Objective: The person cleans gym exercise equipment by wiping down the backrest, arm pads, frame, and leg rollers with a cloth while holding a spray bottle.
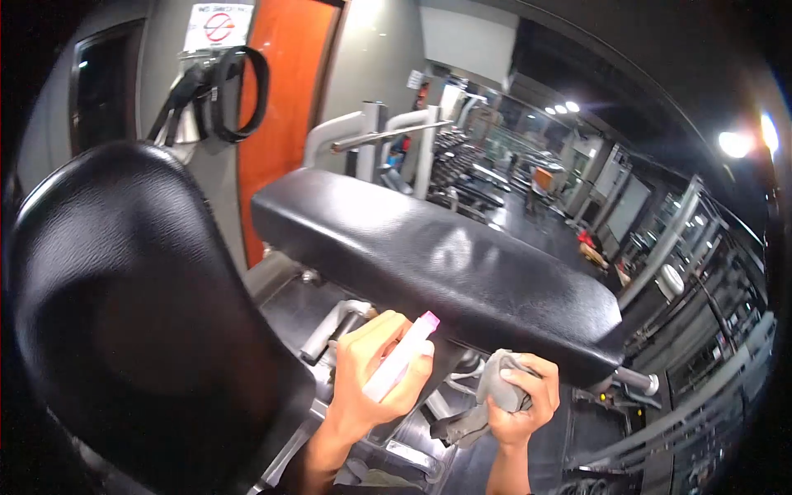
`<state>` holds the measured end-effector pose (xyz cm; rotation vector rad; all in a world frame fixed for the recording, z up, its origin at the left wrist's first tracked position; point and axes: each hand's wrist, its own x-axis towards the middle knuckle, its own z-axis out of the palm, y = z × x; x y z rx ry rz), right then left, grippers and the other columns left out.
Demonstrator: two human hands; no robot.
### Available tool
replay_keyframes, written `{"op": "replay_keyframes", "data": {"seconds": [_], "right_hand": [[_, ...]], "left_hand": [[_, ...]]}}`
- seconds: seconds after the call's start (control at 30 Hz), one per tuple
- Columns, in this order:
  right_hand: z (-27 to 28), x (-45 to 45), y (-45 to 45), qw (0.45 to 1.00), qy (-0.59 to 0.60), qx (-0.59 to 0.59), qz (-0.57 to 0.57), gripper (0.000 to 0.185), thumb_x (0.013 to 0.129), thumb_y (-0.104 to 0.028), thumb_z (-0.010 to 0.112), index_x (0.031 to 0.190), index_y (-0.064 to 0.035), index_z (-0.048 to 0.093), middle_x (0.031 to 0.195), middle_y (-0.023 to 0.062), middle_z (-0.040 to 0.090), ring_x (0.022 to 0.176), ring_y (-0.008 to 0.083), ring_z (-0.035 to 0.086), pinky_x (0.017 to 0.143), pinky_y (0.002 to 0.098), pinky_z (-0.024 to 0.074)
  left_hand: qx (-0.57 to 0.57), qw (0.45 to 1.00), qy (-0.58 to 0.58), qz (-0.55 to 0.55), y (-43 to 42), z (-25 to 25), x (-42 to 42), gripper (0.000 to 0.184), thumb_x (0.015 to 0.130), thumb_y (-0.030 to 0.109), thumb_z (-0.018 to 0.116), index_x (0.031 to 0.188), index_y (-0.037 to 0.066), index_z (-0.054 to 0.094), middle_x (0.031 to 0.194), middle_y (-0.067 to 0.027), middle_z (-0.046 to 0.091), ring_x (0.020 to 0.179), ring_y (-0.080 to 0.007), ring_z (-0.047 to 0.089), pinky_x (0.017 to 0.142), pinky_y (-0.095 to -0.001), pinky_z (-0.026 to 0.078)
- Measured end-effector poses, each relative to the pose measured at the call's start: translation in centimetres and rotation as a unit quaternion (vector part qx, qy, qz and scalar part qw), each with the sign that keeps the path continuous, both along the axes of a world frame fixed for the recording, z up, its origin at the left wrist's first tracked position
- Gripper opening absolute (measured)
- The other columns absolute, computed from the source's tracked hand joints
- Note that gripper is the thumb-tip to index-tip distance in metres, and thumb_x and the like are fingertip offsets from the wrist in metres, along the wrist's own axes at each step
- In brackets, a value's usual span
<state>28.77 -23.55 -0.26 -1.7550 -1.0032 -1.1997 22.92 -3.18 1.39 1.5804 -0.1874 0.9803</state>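
My left hand (371, 375) is closed around a slim white tube with a pink tip (404, 355), which points up and to the right. What kind of tube it is I cannot make out. In my right hand (524, 404) a crumpled grey cloth (502, 384) is gripped, with a darker end hanging down to the left. Both hands are in front of the near edge of a long black padded bench (429, 247). Light glints off its top, and a smudged or shiny patch shows near the middle. Neither the tube nor the cloth visibly touches the pad.
A large black padded backrest (124, 297) fills the left side. Metal frame parts (412, 458) lie below the hands. Behind the bench are an orange door (285, 99), a black strap loop (241, 95) on the wall and a dumbbell rack (454, 161). Gym machines (701, 330) line the right.
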Motion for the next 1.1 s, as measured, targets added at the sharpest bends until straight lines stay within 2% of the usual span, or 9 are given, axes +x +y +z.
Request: {"op": "replay_keyframes", "data": {"seconds": [0.13,0.17,0.57,0.67,0.77,0.87,0.93,1.03,1.1], "right_hand": [[-0.8,-0.9,-2.3,0.997,0.011,0.053,-0.061,0.038,0.052,-0.008,0.074,0.089,-0.0101,0.069,0.099,0.0146,0.065,0.087,0.0282,0.067,0.073,0.0354,0.0543],[-0.8,-1.7,-2.8,0.995,0.020,0.040,-0.085,0.032,0.059,-0.005,0.070,0.090,-0.0065,0.063,0.098,0.0146,0.061,0.089,0.0288,0.064,0.078,0.0368,0.0509],[-3.6,-6.1,-6.7,0.966,0.064,0.156,-0.197,0.031,0.061,0.000,0.066,0.092,-0.0051,0.060,0.105,0.0136,0.057,0.095,0.0243,0.059,0.085,0.0341,0.0470],[-3.8,-5.7,-7.1,0.958,0.023,0.186,-0.216,0.033,0.058,-0.004,0.067,0.091,-0.0068,0.065,0.099,0.0154,0.062,0.090,0.0277,0.065,0.077,0.0362,0.0528],[-2.8,-5.2,-6.8,0.955,0.007,0.174,-0.239,0.035,0.058,-0.001,0.067,0.093,-0.0062,0.066,0.099,0.0145,0.062,0.093,0.0285,0.065,0.079,0.0354,0.0521],[-0.9,-3.7,-5.9,0.934,-0.010,0.182,-0.308,0.041,0.059,0.004,0.069,0.098,-0.0069,0.068,0.100,0.0129,0.062,0.096,0.0280,0.063,0.083,0.0349,0.0510],[0.4,-2.5,-4.8,0.927,-0.006,0.196,-0.321,0.047,0.059,0.007,0.071,0.103,-0.0083,0.070,0.102,0.0118,0.062,0.098,0.0272,0.063,0.085,0.0348,0.0505],[-0.2,-1.2,-3.1,0.936,-0.070,0.152,-0.310,0.043,0.058,0.003,0.070,0.098,-0.0111,0.075,0.107,0.0088,0.063,0.096,0.0265,0.064,0.085,0.0365,0.0536],[-1.7,-0.5,-2.4,0.943,-0.106,0.113,-0.295,0.044,0.056,-0.001,0.067,0.097,-0.0134,0.078,0.109,0.0077,0.063,0.090,0.0249,0.067,0.082,0.0368,0.0565]], "left_hand": [[0.001,0.994,-0.024,-0.105,-2.1,0.1,1.5,0.016,0.079,0.010,0.067,0.074,-0.001,0.057,0.061,-0.0090,0.047,0.050,-0.0187,0.045,0.048,-0.0316,0.034],[0.016,0.992,-0.025,-0.126,-2.6,0.1,1.8,0.014,0.079,0.009,0.067,0.074,-0.001,0.058,0.062,-0.0088,0.048,0.050,-0.0185,0.046,0.048,-0.0313,0.035],[0.073,0.946,-0.079,-0.307,-9.3,0.8,4.0,0.018,0.079,0.008,0.068,0.071,0.001,0.054,0.063,-0.0084,0.048,0.048,-0.0175,0.046,0.046,-0.0304,0.036],[0.083,0.943,-0.080,-0.311,-9.5,0.7,4.3,0.018,0.079,0.007,0.067,0.070,0.001,0.053,0.061,-0.0086,0.046,0.047,-0.0193,0.044,0.046,-0.0312,0.035],[0.101,0.935,-0.035,-0.338,-8.7,0.4,4.4,0.028,0.088,0.019,0.060,0.074,-0.005,0.061,0.063,-0.0079,0.057,0.048,-0.0124,0.060,0.042,-0.0237,0.044],[0.100,0.940,-0.054,-0.322,-8.1,-0.3,4.4,0.031,0.088,0.021,0.060,0.076,-0.007,0.064,0.066,-0.0103,0.060,0.048,-0.0141,0.062,0.042,-0.0247,0.045],[0.092,0.946,-0.052,-0.305,-7.1,-1.1,4.4,0.048,0.090,0.036,0.060,0.074,-0.009,0.064,0.066,-0.0132,0.062,0.049,-0.0170,0.064,0.042,-0.0253,0.047],[0.076,0.951,-0.060,-0.293,-5.4,-1.1,4.3,0.062,0.090,0.049,0.057,0.073,-0.011,0.063,0.066,-0.0137,0.061,0.044,-0.0184,0.062,0.041,-0.0255,0.047],[0.049,0.957,-0.032,-0.285,-4.7,-0.6,4.0,0.061,0.089,0.049,0.058,0.073,-0.010,0.063,0.064,-0.0140,0.061,0.043,-0.0186,0.062,0.040,-0.0256,0.047]]}}
